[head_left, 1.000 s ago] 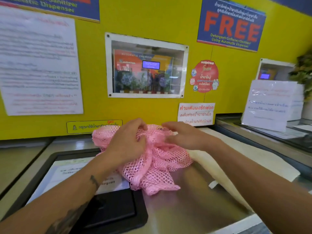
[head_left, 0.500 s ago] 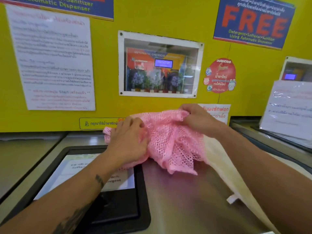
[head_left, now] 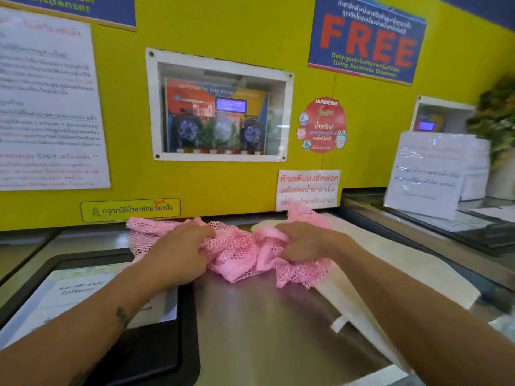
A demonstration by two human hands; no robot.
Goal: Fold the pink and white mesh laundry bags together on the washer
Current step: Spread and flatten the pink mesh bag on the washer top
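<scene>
Both hands clutched the crumpled pink bag (head_left: 239, 254): left hand (head_left: 178, 254) at nine o'clock, right hand (head_left: 303, 240) at three. Pulling outward would best flatten it over the white bag (head_left: 390, 263).

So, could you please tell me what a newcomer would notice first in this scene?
The crumpled pink mesh bag on the steel washer top, gripped by the left hand and right hand. The white bag lies flat to its right. Behind, a bright yellow wall carries a blue FREE sign.

L hand (head_left: 178, 253) + R hand (head_left: 302, 242) gripping pink bag (head_left: 237, 254)
</scene>
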